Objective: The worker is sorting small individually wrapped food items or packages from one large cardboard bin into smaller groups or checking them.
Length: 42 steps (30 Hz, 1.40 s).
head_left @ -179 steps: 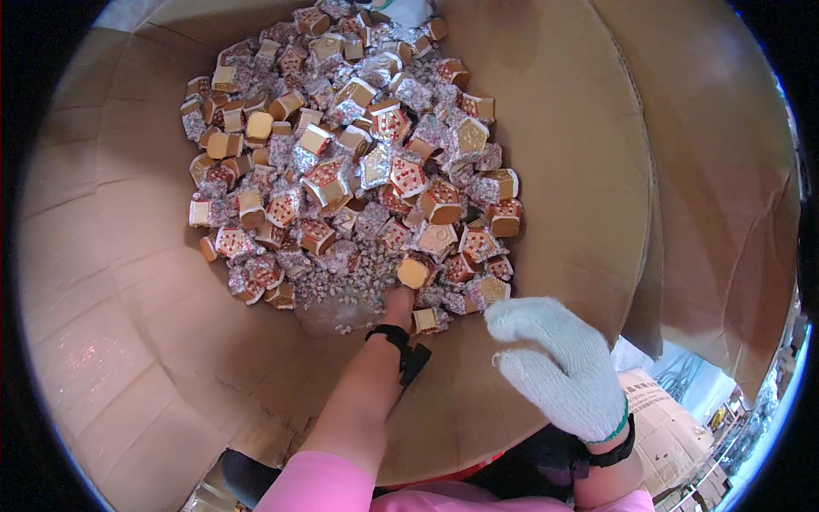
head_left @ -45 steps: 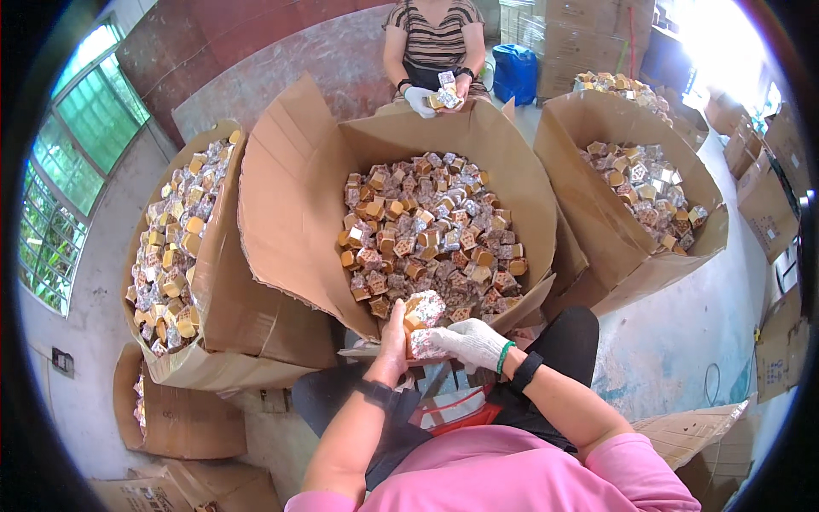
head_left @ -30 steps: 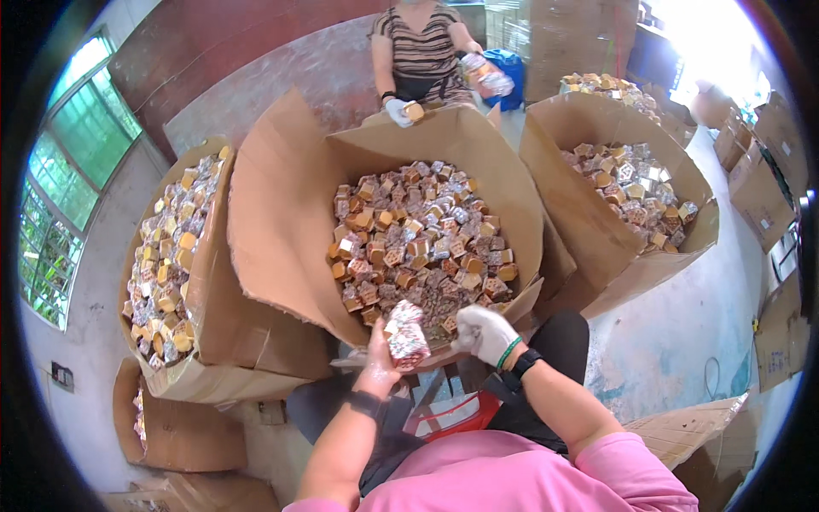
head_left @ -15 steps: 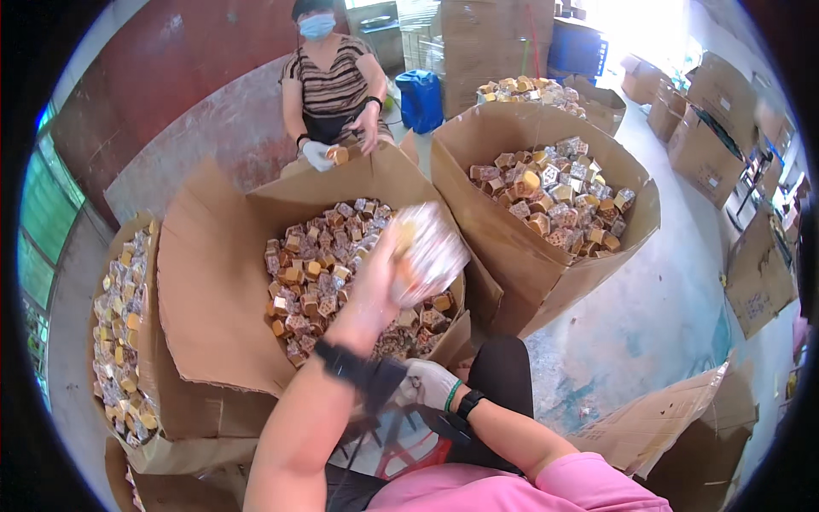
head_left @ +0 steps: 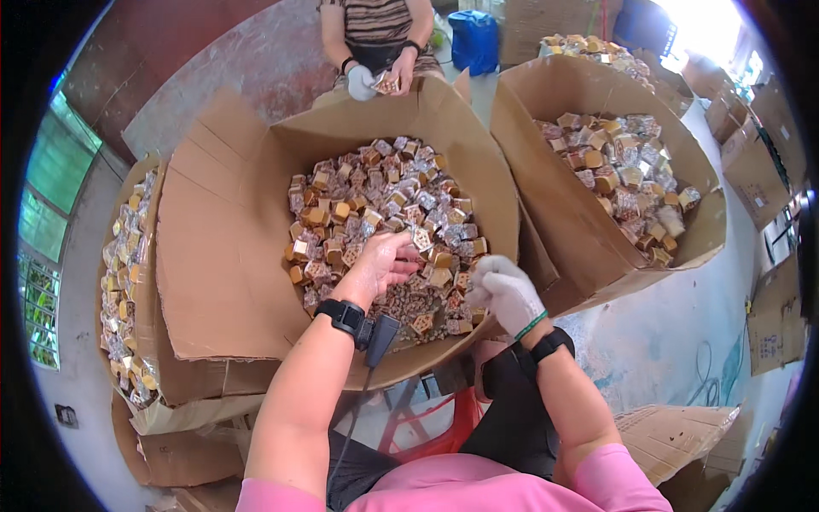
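My bare left hand (head_left: 382, 264) reaches over the middle carton (head_left: 223, 282), its fingers apart and slightly bent. Just beyond the fingertips lies a small patterned block (head_left: 421, 239); whether they touch it I cannot tell. Many such brown and yellow blocks (head_left: 341, 209) fill this carton, some in clear shiny wrap. My right hand (head_left: 505, 294), in a white glove, hovers at the carton's near right rim with its fingers curled in; anything inside them is hidden. In the right carton (head_left: 589, 277), a blurred clear-wrapped piece (head_left: 670, 221) shows on the heap.
Across the carton, a person's gloved hand (head_left: 361, 83) and bare hand (head_left: 401, 72) hold a patterned block (head_left: 387, 83). A narrow carton of blocks (head_left: 124, 290) stands at left. Behind are a blue container (head_left: 474, 41) and another heap of blocks (head_left: 589, 49). A red stool (head_left: 435, 435) is beneath me.
The wrapped bundle has left my left hand, which is now lower over the blocks. My right hand has risen from my lap to the carton's rim. The view has tilted down.
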Tool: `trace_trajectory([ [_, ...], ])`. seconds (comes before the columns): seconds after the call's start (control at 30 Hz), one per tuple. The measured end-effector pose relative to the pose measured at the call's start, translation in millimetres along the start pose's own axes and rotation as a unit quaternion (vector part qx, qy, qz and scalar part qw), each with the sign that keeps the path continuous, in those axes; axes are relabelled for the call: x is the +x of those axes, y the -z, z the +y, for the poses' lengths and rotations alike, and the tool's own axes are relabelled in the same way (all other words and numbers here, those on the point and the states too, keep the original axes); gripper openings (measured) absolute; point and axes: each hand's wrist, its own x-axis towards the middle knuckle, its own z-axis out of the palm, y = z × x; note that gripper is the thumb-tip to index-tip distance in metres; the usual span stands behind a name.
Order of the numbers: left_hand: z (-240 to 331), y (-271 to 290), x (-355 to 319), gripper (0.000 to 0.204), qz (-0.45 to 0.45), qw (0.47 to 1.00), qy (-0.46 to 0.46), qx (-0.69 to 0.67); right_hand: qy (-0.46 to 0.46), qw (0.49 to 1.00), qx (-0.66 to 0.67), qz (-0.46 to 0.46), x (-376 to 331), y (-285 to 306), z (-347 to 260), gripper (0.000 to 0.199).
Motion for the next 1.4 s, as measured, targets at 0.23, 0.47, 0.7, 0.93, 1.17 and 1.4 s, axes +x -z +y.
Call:
trace_trajectory([
  [0.23, -92, 51, 101, 0.024, 0.031, 0.985, 0.101, 0.135, 0.128, 0.907, -0.398, 0.059, 46, 2, 3, 0.025],
  [0.47, -185, 59, 202, 0.036, -0.066, 0.843, 0.040, 0.532, 0.194, 0.746, -0.624, 0.129, 87, -2, 6, 0.022],
  [0.7, -317, 57, 244, 0.063, -0.123, 0.865, 0.175, 0.454, 0.097, 0.766, -0.630, 0.083, 106, 10, 4, 0.024],
  [0.93, -379, 29, 234, 0.049, 0.070, 0.953, 0.115, 0.271, 0.046, 0.767, -0.634, 0.084, 114, 16, 5, 0.030],
  [1.17, -351, 5, 223, 0.052, 0.032, 0.967, 0.145, 0.208, 0.038, 0.785, -0.616, 0.063, 112, 13, 8, 0.031],
  [1.4, -302, 26, 206, 0.059, -0.088, 0.971, 0.150, 0.164, 0.050, 0.799, -0.597, 0.054, 106, 13, 6, 0.027],
])
